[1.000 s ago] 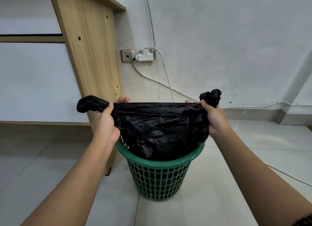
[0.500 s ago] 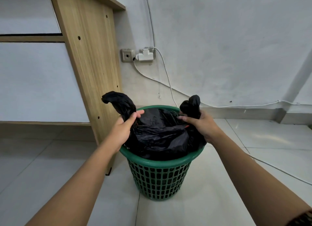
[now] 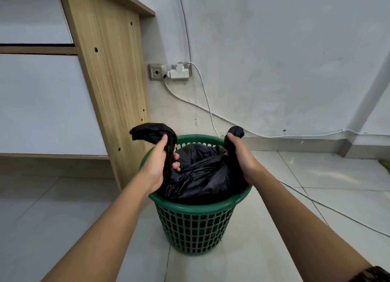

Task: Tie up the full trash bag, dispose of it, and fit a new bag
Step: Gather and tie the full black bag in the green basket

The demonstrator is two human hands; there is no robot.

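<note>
Beside a wooden bench (image 3: 111, 81), left hand (image 3: 157, 165) and right hand (image 3: 242, 157) clutch ends of the trash bag (image 3: 200, 172); right fingers hidden, seemingly curled.

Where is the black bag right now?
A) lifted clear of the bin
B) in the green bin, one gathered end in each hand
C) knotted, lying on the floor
B: the black bag sits in the green bin; left hand and right hand each grip a bunched end.
</note>
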